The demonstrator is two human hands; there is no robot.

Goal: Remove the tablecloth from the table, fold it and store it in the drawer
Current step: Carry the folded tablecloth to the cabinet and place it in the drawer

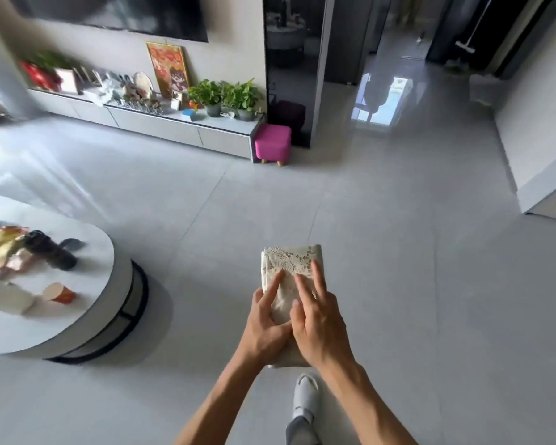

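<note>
The cream tablecloth [289,260], with a lace edge on top, is folded into a narrow bundle and held in the air over the grey floor. My left hand [265,326] grips its left side from below, index finger stretched along the cloth. My right hand [318,326] lies on top of it with fingers spread. The round white table [87,303] stands bare of cloth at the left. A low grey cabinet with drawers [161,128] runs along the far wall.
On the table lie a dark bottle [50,250], snack bags [4,248], a red paper cup [60,293] and a white box. A pink stool [273,143] stands by the cabinet's right end. Potted plants sit on the cabinet. My foot [306,396] shows below.
</note>
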